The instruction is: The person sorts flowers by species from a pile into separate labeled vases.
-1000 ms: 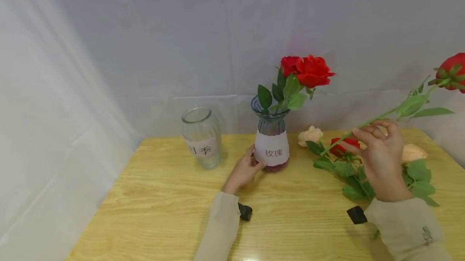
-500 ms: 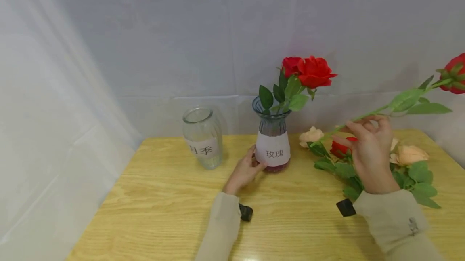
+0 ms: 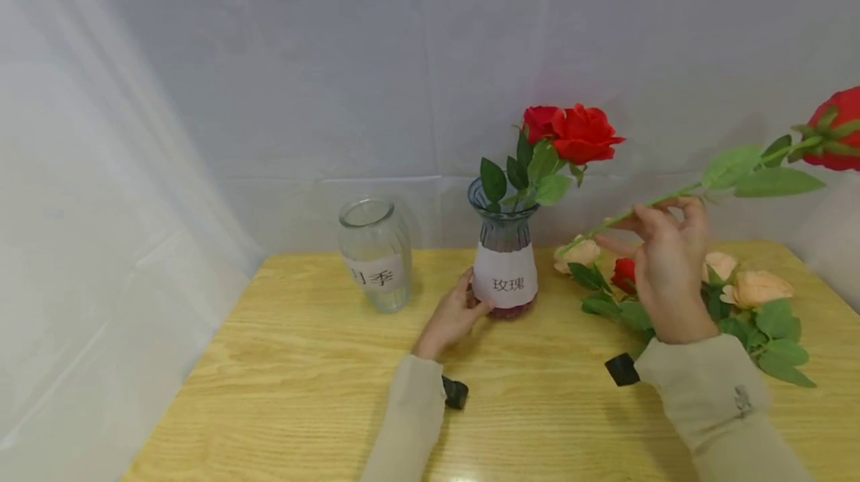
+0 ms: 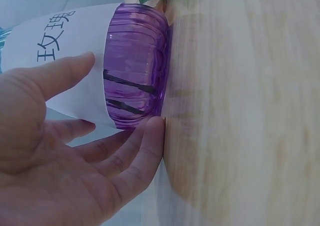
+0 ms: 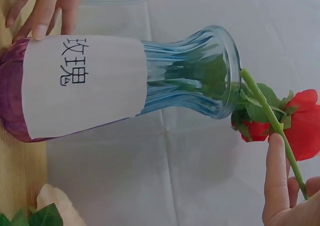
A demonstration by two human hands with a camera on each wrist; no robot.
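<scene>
My left hand [image 3: 450, 319] holds the lower part of a ribbed glass vase [image 3: 505, 280], blue at the neck and purple at the base, with a white paper label. In the left wrist view the thumb lies on the label and the fingers reach round the base. Two red roses [image 3: 583, 135] stand in this vase. Right of it, my right hand [image 3: 672, 273] pinches the green stem of another red rose [image 3: 836, 131], whose bloom points up and right. The stem's cut end hangs lower left, above the loose flowers; the right wrist view shows the stem [image 5: 262, 101] across the vase rim.
A clear glass jar [image 3: 376, 243] with a label stands left of the vase. Peach flowers [image 3: 758, 288] and a red rose [image 3: 624, 274] lie with their leaves on the wooden table [image 3: 302, 392] at right. A pale sheet [image 3: 336, 94] hangs behind the table.
My right hand has moved left and slightly up, bringing the rose stem nearer the vase. My left hand stays on the vase.
</scene>
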